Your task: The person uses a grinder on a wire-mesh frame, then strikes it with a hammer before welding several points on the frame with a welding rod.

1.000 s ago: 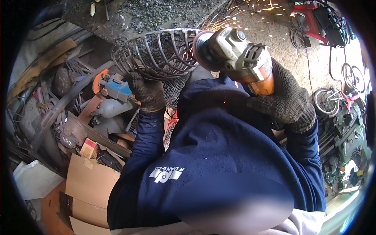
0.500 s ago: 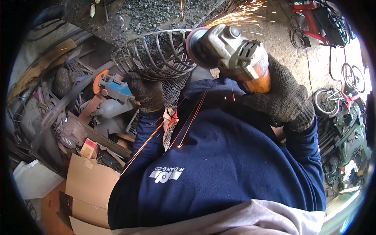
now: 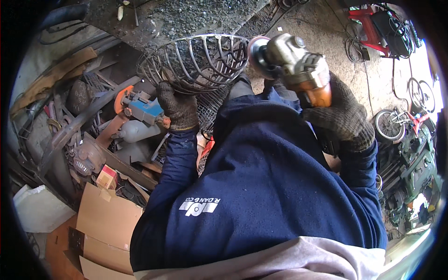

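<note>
The gloved left hand (image 3: 177,106) is curled round the lower bars of a wire basket (image 3: 205,80), its fingertips partly hidden; the basket overlaps the near edge of a grit-strewn bench (image 3: 107,21), though whether it rests there cannot be told. The gloved right hand (image 3: 344,109) is wrapped firmly round the orange body of a grinder (image 3: 301,58), whose disc (image 3: 262,57) stands just beside the basket's right end.

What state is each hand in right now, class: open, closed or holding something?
Left hand: closed, holding the near side of the metal-rod basket.
Right hand: closed, holding the angle grinder by its orange body.
</note>
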Demonstrator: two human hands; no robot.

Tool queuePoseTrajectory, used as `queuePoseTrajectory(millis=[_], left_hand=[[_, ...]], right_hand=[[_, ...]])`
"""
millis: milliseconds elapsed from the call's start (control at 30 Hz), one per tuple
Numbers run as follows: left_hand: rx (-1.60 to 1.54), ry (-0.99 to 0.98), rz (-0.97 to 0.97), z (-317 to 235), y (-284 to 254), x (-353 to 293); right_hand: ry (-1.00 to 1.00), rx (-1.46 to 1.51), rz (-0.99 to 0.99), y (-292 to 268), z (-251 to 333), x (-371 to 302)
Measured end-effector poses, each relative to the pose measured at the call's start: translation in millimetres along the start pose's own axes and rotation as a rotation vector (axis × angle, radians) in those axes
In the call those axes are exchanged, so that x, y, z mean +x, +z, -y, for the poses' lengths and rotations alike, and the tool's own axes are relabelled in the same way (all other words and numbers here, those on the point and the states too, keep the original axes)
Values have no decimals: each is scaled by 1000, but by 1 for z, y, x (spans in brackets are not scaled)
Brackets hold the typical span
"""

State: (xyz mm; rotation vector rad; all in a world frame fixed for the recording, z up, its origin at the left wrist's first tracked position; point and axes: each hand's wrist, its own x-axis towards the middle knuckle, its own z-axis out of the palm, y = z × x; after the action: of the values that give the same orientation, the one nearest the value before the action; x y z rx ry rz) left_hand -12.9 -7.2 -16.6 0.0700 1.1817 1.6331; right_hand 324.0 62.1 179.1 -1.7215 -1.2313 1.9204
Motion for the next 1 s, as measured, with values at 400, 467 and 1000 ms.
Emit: queuePoseTrajectory(millis=[400, 467, 1000], left_hand=[[60, 105, 37, -65, 44, -69], [132, 124, 39, -79, 48, -86], [939, 289, 39, -178, 283, -99]], right_hand=[[-76, 416, -32, -69, -65, 10], [-120, 520, 27, -83, -70, 18], [-414, 713, 52, -187, -50, 66]])
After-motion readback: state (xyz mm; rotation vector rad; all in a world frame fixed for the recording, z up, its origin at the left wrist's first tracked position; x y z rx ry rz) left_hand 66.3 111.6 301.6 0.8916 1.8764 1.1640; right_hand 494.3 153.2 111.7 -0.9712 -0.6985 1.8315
